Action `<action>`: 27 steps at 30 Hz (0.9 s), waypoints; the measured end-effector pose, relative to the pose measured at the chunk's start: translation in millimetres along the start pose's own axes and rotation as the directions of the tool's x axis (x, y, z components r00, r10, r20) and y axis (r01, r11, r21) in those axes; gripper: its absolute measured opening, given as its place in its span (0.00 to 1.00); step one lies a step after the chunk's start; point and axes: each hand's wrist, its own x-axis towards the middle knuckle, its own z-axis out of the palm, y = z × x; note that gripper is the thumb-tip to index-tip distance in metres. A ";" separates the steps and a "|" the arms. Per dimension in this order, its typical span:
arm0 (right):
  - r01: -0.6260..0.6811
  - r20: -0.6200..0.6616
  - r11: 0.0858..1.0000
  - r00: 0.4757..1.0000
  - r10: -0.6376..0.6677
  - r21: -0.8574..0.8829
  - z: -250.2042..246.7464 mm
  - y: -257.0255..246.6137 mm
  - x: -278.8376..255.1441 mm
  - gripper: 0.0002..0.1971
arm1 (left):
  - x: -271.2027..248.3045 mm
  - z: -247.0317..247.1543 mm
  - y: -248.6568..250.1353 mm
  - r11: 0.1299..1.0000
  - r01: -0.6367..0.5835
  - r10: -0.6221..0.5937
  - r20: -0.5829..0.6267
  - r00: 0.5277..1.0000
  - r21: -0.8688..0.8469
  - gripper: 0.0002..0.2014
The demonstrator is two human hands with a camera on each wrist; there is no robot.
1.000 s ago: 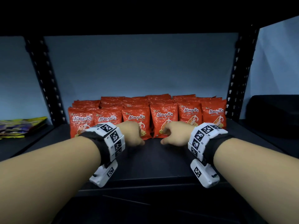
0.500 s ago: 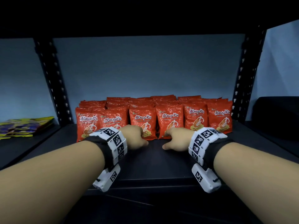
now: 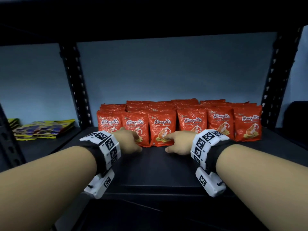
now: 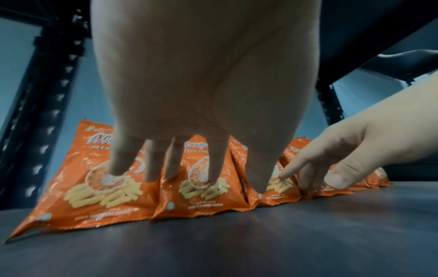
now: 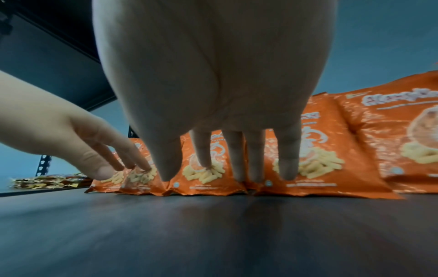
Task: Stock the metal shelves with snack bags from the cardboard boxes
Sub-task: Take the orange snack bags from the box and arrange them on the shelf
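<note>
Several rows of red prawn-cracker snack bags [image 3: 191, 120] stand upright at the back of the black metal shelf board [image 3: 158, 169]. My left hand [image 3: 128, 140] reaches the front row's left part; its straight fingers [image 4: 120, 159] press against the fronts of two bags [image 4: 99, 187]. My right hand [image 3: 180, 142] is beside it, with straight fingers [image 5: 286, 159] pressing on the middle bags [image 5: 320, 168]. Neither hand grips a bag. Each wrist view also shows the other hand [image 4: 331, 168] [image 5: 94, 150] touching the same row.
A flat stack of yellow and purple bags [image 3: 43, 129] lies on the neighbouring shelf at left. Black perforated uprights [image 3: 75, 84] [image 3: 276, 77] frame the bay, under a dark upper shelf [image 3: 150, 22]. A dark bulky object [image 3: 296, 117] sits at far right.
Both hands stay at the front row of red bags, their fingers now stretched out onto the bag fronts. My head has moved closer, so the bags look larger.
</note>
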 end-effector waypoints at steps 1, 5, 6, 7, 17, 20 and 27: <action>-0.001 0.002 1.000 1.000 0.001 -0.008 -0.6 -2.4 2.3 0.34 | 1.5 1.0 -0.9 1.000 -0.002 0.002 0.003 1.000 -0.019 0.33; -0.012 0.016 1.000 1.000 0.012 -0.004 -0.7 -6.7 6.8 0.38 | 5.1 4.1 -2.2 0.999 0.005 -0.004 0.012 1.000 -0.047 0.36; -0.015 0.019 1.000 1.000 0.015 0.001 -0.5 -7.3 7.1 0.39 | 5.1 4.9 -1.9 0.999 0.008 -0.007 0.018 1.000 -0.046 0.36; -0.020 0.020 1.000 1.000 0.020 0.002 -0.5 -8.2 7.5 0.40 | 5.3 5.3 -1.6 0.999 0.011 -0.010 0.020 1.000 -0.043 0.37; -0.081 0.058 0.996 0.995 0.083 -0.043 -5.8 -16.9 11.4 0.41 | 1.6 2.7 7.6 1.000 0.016 -0.015 0.067 0.998 -0.026 0.38; -0.054 0.040 0.998 0.998 0.056 -0.038 -8.4 -17.8 3.7 0.41 | -6.0 -0.2 9.4 1.000 0.011 -0.011 0.084 0.996 0.003 0.41; -0.097 0.006 0.994 0.995 0.097 -0.041 -19.3 -23.0 -43.1 0.38 | -50.9 -13.1 11.9 0.995 -0.091 0.091 0.001 0.996 -0.052 0.35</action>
